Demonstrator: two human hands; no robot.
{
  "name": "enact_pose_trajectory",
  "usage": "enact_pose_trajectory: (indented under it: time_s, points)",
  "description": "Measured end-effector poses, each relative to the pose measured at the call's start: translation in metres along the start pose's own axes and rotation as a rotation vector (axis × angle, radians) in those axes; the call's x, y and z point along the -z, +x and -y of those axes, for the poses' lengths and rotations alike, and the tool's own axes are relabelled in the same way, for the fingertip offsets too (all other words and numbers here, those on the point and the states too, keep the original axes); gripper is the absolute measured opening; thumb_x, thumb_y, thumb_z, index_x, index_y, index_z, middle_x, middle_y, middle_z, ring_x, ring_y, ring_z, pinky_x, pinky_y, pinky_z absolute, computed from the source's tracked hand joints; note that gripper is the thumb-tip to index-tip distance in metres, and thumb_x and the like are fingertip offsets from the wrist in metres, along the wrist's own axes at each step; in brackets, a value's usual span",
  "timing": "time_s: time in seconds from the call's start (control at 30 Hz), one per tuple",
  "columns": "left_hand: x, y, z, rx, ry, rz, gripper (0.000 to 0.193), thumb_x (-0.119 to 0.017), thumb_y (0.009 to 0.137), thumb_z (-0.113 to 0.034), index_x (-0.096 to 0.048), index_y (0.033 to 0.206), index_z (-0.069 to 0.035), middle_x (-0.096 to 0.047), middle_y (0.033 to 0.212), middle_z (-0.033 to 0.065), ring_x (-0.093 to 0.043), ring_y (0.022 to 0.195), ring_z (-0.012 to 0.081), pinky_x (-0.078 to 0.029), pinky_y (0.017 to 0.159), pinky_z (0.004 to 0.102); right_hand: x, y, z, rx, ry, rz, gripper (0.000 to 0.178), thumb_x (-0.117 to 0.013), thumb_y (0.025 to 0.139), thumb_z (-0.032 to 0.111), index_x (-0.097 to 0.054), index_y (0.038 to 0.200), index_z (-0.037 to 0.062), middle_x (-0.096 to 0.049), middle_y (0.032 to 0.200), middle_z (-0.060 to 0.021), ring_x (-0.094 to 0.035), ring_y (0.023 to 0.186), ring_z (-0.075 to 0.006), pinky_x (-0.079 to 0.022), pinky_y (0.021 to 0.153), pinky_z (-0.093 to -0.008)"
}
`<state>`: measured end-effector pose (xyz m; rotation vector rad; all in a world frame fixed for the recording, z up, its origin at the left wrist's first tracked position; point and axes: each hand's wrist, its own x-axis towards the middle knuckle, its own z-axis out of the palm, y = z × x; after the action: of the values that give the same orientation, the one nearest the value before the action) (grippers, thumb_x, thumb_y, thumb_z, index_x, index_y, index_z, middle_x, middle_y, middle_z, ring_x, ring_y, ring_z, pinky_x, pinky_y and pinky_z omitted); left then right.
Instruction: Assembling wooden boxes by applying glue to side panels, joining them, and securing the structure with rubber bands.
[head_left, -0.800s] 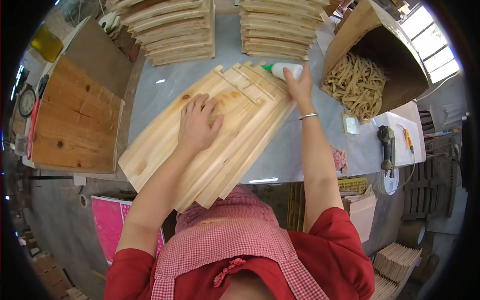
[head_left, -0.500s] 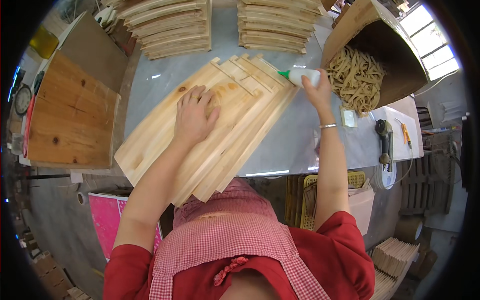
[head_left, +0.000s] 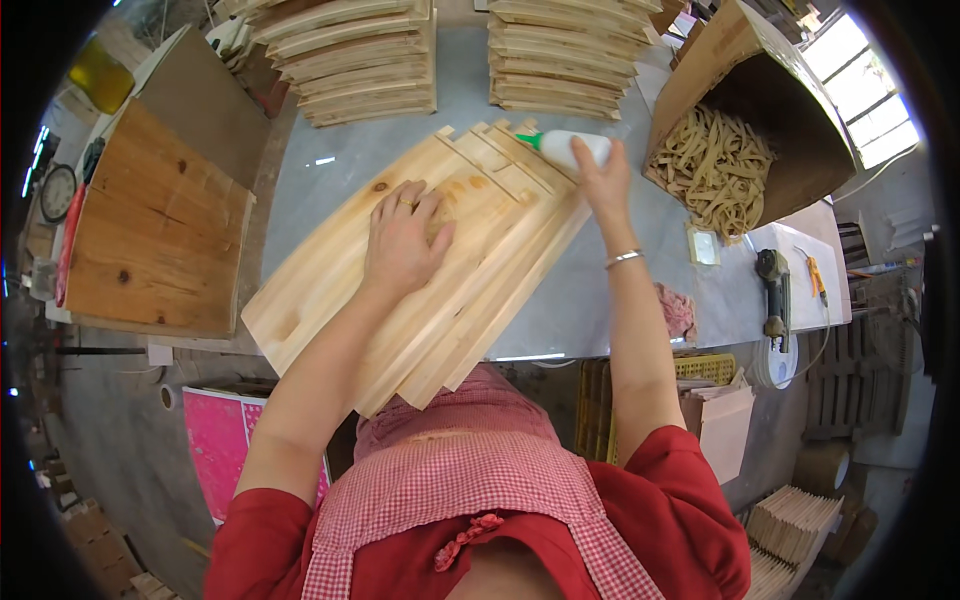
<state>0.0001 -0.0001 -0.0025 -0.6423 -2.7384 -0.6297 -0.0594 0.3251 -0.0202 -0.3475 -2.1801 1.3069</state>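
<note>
Several light wooden panels [head_left: 340,290] lie fanned and overlapping on the grey table, slanting from near left to far right. Flat on the top panel rests my left hand [head_left: 405,240], its fingers stretched out and a ring on one. My right hand [head_left: 603,178] grips a white squeeze bottle [head_left: 575,148] with a green nozzle [head_left: 530,140]. The bottle is tilted, its nozzle pointing left over the panels' far ends, near the narrow grooves or strips there. Whether the tip touches the wood, I cannot tell.
Two stacks of wooden panels [head_left: 365,60] stand at the back. To the right, a cardboard box [head_left: 820,150] lies open with tan bands [head_left: 715,165] spilling out. A pink cloth [head_left: 675,312] and a dark handheld tool [head_left: 775,290] lie nearer. Wooden boards [head_left: 150,220] stand at left.
My right hand has moved left with the bottle, bringing the nozzle farther over the panels. The pink cloth shows more fully beside my right forearm. My left hand still lies on the top panel.
</note>
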Motion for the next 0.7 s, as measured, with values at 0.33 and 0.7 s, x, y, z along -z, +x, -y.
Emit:
enact_pose_trajectory:
  time_s: [0.33, 0.7]
  points:
    - [0.0, 0.0, 0.002, 0.011, -0.013, 0.024, 0.048, -0.065, 0.095, -0.035, -0.061, 0.134, -0.007, -0.053, 0.147, 0.019, -0.043, 0.141, 0.0377, -0.031, 0.119, 0.0497, 0.006, -0.002, 0.017, 0.142, -0.244, 0.036, 0.054, -0.08, 0.085, 0.037, -0.062, 0.12, 0.0004, -0.073, 0.105, -0.0261, -0.072, 0.096, -0.0417, -0.056, 0.084, -0.0465]
    - [-0.002, -0.001, 0.002, -0.004, -0.007, -0.015, 0.047, -0.067, 0.094, -0.032, -0.062, 0.133, -0.008, -0.054, 0.145, 0.0184, -0.045, 0.138, 0.0377, -0.034, 0.115, 0.0494, 0.065, -0.031, 0.028, 0.15, -0.174, -0.002, 0.053, -0.082, 0.084, 0.034, -0.061, 0.117, -0.0019, -0.072, 0.097, -0.0242, -0.072, 0.086, -0.0389, -0.057, 0.078, -0.0444]
